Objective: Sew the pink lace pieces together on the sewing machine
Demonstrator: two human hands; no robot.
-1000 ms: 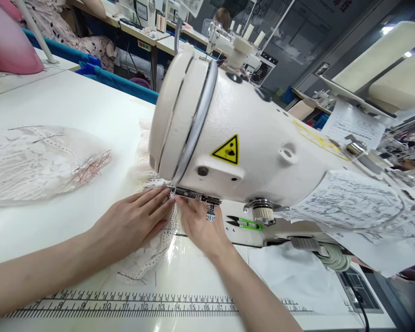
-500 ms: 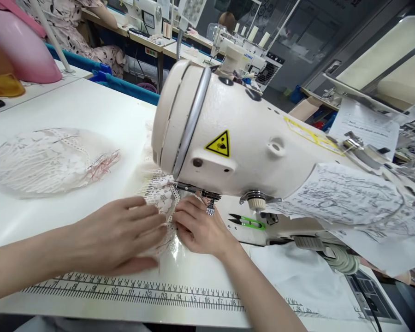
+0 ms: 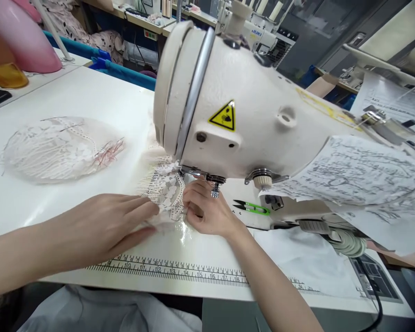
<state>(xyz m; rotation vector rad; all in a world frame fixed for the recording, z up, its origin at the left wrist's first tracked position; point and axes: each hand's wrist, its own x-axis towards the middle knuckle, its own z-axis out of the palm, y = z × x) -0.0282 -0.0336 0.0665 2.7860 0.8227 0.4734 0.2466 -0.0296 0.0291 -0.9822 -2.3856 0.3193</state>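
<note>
White lace fabric (image 3: pixel 168 186) with a fringed edge lies under the head of a sewing machine (image 3: pixel 224 101), partly hidden by it. My left hand (image 3: pixel 121 226) rests at the near left side of the lace, its fingers stretched out and thumb apart. On the right edge of the lace, close to the presser area, my right hand (image 3: pixel 207 207) has its fingers curled and pinched at the fabric's border. Green-handled thread snips (image 3: pixel 251 207) lie on the machine bed to the right of that hand.
A pile of lace pieces (image 3: pixel 51 150) with reddish threads sits on the left of the table. A printed ruler (image 3: pixel 173 272) runs along the front edge. White cloth (image 3: pixel 304 263) and a coiled pale-green strip (image 3: pixel 349 242) lie at the right. Another sewing machine (image 3: pixel 259 34) stands behind.
My left hand has drawn back slightly left, uncovering more of the lace. My right hand stays at the lace edge. The whole view has tilted downward, showing my lap.
</note>
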